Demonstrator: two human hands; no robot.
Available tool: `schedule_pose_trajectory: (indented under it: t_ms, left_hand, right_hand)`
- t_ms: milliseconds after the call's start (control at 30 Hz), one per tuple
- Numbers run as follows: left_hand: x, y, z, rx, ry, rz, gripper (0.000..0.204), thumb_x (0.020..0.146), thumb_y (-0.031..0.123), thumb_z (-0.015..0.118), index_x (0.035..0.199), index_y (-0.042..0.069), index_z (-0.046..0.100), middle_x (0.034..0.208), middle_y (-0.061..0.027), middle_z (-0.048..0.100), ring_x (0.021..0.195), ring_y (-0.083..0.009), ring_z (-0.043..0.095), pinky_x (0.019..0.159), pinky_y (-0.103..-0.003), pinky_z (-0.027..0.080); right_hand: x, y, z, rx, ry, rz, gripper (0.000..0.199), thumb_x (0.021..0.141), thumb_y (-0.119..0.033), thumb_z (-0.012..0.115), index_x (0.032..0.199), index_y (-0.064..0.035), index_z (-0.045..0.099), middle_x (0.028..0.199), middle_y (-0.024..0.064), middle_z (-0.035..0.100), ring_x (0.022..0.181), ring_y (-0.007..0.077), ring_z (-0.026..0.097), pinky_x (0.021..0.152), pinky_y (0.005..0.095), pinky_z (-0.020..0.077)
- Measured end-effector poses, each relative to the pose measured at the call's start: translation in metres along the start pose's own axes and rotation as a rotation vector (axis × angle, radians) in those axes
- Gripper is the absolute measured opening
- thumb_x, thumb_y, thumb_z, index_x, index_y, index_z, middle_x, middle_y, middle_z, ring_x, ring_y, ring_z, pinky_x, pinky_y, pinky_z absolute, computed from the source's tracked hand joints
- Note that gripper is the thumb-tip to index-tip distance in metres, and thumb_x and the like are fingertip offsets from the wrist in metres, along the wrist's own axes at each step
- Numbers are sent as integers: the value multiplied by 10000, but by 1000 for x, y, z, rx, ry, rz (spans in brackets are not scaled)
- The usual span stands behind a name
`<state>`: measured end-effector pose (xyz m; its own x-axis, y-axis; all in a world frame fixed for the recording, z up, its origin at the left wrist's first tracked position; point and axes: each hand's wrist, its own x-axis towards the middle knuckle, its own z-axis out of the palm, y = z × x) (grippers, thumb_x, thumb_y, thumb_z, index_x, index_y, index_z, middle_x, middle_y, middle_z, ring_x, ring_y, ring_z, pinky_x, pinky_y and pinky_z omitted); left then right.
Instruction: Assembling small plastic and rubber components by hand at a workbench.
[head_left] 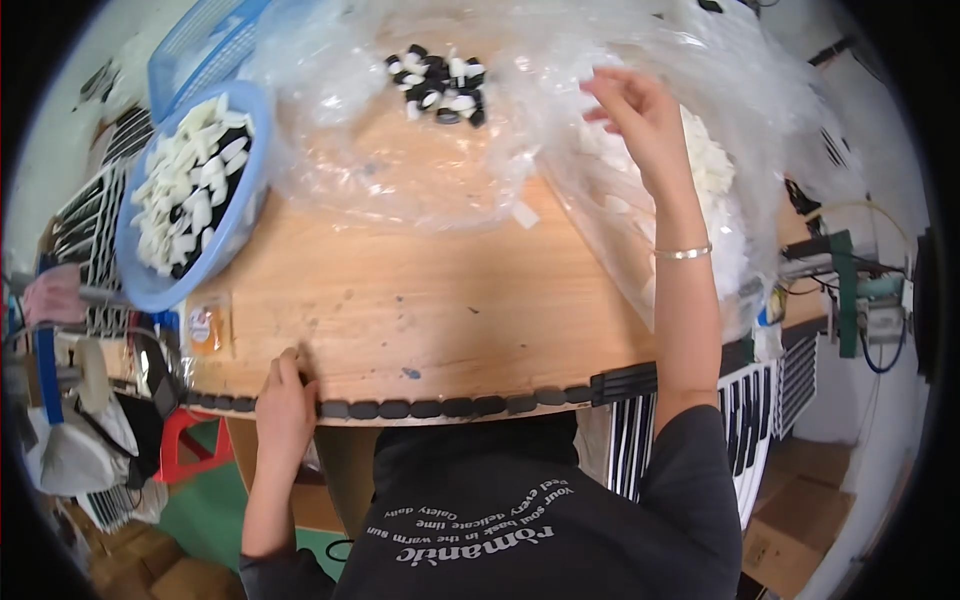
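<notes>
— Where are the hands?

— The left hand (283, 400) rests on the near edge of the wooden surface (430, 300), at about seven o'clock, fingers curled over a row of small dark oval pieces (440, 407) lined up along that edge. Its grip looks pressed down on the row; I cannot tell whether it pinches one piece.

— And the other?

— The right hand (640, 115) is raised at about one o'clock, over a clear plastic bag (620, 230) holding a heap of white pieces (712, 170). Its grip is apart, fingers loosely spread, clamped on nothing I can make out. A thin bracelet (683, 252) sits on that wrist.

— What else lies there?

— At twelve o'clock, a small pile of black and white pieces (440, 85) lies on crumpled clear plastic sheet (400, 170). At ten o'clock a blue basket (185, 200) holds white pieces, touching the sheet's edge. A small orange packet (208, 325) lies near the basket, at about eight o'clock.
</notes>
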<state>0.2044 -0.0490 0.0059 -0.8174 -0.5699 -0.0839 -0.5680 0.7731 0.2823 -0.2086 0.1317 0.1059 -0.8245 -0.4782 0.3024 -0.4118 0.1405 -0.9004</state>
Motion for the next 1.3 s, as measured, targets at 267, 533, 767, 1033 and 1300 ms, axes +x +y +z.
schedule_pose_trajectory:
  t_ms: [267, 533, 767, 1033, 1300]
  left_hand:
    - [76, 64, 14, -515, 106, 342, 236, 803, 30, 676, 1021, 20, 585, 867, -164, 618, 793, -308, 614, 703, -342, 483]
    - [148, 158, 12, -768, 180, 603, 332, 798, -10, 674, 1114, 7, 574, 925, -132, 640, 814, -243, 635, 748, -299, 493]
    - [151, 160, 43, -996, 168, 588, 504, 763, -106, 683, 1232, -7, 528, 1049, -112, 657, 931, -161, 637, 831, -279, 500]
    - [149, 158, 43, -1070, 169, 555, 497, 750, -94, 697, 1212, -4, 538, 1022, -119, 659, 895, -177, 635, 782, -278, 507]
    - [146, 153, 39, -986, 198, 570, 470, 756, -104, 683, 1198, -5, 558, 1070, -109, 650, 933, -162, 627, 801, -266, 499]
  right_hand:
    - [-46, 100, -74, -807, -291, 157, 157, 755, -37, 662, 905, 6, 680, 769, 112, 674, 644, 171, 595, 621, 295, 485]
    - [-50, 116, -64, -737, -255, 224, 114, 698, -13, 673, 803, 6, 632, 712, 113, 647, 657, 194, 617, 616, 307, 482]
    - [-83, 44, 9, 438, -123, 141, 119, 801, 36, 670, 901, -3, 618, 842, 12, 662, 712, 82, 601, 620, 215, 470]
    - [-97, 35, 51, 94, -321, -318, 179, 758, 45, 688, 900, -34, 613, 1044, 97, 609, 905, 185, 621, 751, 278, 494]
    - [-101, 33, 55, -50, -355, -386, 202, 730, 44, 708, 890, -31, 612, 1021, 119, 616, 888, 254, 639, 750, 310, 525]
